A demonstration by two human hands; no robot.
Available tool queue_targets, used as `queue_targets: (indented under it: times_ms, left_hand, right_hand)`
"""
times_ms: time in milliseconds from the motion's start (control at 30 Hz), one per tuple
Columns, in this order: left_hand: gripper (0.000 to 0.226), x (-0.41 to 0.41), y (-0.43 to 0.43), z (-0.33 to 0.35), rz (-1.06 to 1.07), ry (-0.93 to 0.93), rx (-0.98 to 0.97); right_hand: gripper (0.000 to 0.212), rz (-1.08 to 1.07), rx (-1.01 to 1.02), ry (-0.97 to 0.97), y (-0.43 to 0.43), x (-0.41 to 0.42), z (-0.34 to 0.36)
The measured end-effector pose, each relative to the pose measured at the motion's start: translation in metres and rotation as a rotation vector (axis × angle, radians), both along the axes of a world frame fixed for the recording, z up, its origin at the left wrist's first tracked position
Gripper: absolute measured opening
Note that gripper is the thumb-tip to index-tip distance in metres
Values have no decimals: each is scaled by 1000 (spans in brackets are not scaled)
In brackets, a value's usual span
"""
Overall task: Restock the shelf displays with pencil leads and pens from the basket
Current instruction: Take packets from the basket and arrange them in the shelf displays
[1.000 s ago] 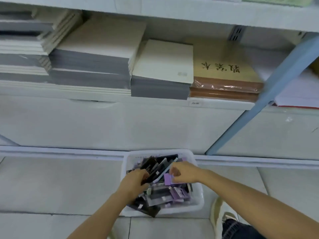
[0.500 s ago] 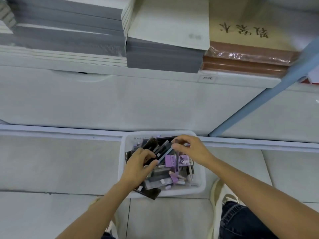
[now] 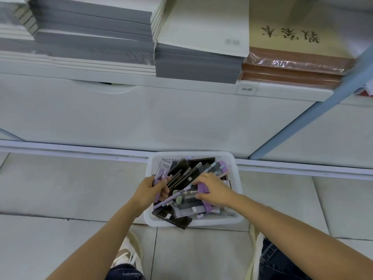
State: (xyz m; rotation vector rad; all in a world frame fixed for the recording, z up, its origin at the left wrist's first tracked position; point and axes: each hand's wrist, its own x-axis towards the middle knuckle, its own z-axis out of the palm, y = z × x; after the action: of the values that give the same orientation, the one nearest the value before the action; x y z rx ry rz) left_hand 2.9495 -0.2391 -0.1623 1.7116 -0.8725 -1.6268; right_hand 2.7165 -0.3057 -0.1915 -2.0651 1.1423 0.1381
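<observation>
A white plastic basket (image 3: 238, 178) sits on the floor against the shelf base, filled with several black, grey and purple lead packs and pens. My left hand (image 3: 148, 191) grips a fanned bunch of packs (image 3: 177, 173), a purple one in front and black ones behind, at the basket's left side. My right hand (image 3: 215, 189) reaches into the middle of the basket, fingers curled on a purple pack (image 3: 202, 187) among the pile. A lilac pen (image 3: 171, 199) lies slanted between my hands.
Above the basket runs the white shelf front (image 3: 181, 110) with a small price label (image 3: 246, 89). Grey notebook stacks (image 3: 94, 35) and brown wrapped books (image 3: 292, 67) lie on the shelf. A blue upright (image 3: 314, 116) slants at right. My shoes (image 3: 129, 253) stand on the tiled floor.
The view has dropped closer to the basket. My left hand has gathered more packs into a fanned bunch, and my right hand has moved down from the far packs onto the purple pack.
</observation>
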Motion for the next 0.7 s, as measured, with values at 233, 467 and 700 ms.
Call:
queue_targets:
  times_ms: [233, 467, 700]
  left_hand:
    - [15, -1, 5, -4, -51, 43, 8]
    - [16, -1, 3, -5, -36, 24, 20]
    - [11, -13, -11, 1, 111, 123, -22]
  right_hand:
    - [46, 150, -275, 189, 6, 27, -24]
    - [21, -8, -79, -38, -8, 10, -17]
    - [19, -382, 222, -401, -28, 8, 25]
